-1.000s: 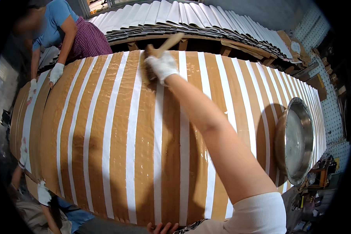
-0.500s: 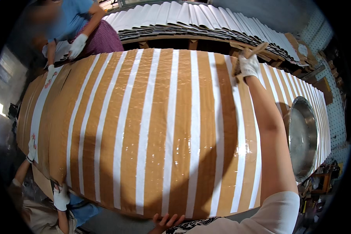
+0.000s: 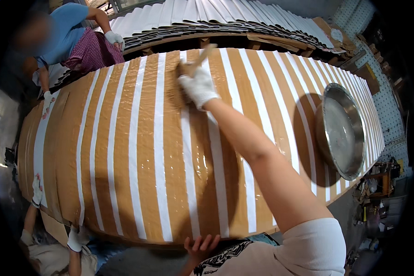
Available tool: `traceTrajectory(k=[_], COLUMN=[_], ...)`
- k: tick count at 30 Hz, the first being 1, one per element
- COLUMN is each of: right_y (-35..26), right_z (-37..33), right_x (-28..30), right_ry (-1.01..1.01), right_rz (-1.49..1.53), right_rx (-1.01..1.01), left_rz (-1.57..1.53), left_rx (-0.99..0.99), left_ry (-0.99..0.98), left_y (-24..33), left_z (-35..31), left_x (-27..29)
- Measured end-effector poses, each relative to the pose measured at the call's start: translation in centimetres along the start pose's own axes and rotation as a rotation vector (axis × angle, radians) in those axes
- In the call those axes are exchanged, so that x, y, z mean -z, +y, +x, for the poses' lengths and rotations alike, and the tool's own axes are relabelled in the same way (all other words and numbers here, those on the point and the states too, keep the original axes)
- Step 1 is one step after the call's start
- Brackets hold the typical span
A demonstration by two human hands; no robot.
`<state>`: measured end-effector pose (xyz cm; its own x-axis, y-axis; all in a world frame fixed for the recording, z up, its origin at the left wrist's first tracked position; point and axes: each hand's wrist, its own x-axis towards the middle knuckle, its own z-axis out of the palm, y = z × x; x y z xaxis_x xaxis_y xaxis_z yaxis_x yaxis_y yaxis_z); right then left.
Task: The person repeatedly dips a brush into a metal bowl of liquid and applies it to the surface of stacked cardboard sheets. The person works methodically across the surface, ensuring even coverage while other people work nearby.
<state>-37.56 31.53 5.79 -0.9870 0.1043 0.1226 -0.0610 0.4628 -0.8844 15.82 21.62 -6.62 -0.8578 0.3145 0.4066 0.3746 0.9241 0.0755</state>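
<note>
— Head view is showing it plainly enough from where we are standing: what is that gloved right hand [image 3: 198, 86] gripping?

— It is clenching round the wooden handle of a brush [image 3: 192, 64]. The handle is sticking up past the knuckles, tilted toward the far edge, and the bristle end is pressing on a brown strip just left of the glove.

— And where is the brush sitting on the bench?

— It is lying on the far half of the striped sheets [image 3: 138, 152], a little left of the middle, with the arm reaching out across them from the near edge. The sheets are running brown and white in long bands, and the brown ones are glistening as if wet.

— What is the left hand [image 3: 201, 244] doing?

— It is bare and resting at the near edge of the sheets, fingers spread and curling over the rim, not grasping anything loose.

— Anything to the right?

— A round metal basin [image 3: 342, 131] is sitting on the stripes well apart from the brush, throwing a dark shadow to its left.

— And beyond?

— A stack of white fanned sheets [image 3: 225, 20] is lying behind the bench. A person in a blue top [image 3: 66, 32] is bending over the far left corner, wearing white gloves. Another gloved hand [image 3: 78, 237] is touching the near left edge from below.
</note>
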Motion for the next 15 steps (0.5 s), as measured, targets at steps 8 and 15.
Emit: traceTrajectory(k=[8,15], right_y=[13.3,1.0], right_z=[-1.7,-5.4], right_x=[24.4,11.8], right_ry=[0.544,0.162], right_rz=[-0.349,-0.202], right_rx=[-0.106,0.055], left_rz=[0.009,0.065], left_rx=[-0.05,-0.024], left_ry=[0.128,0.148], left_y=[-0.6,-0.3], left_z=[1.5,1.1], left_x=[-0.6,-0.5])
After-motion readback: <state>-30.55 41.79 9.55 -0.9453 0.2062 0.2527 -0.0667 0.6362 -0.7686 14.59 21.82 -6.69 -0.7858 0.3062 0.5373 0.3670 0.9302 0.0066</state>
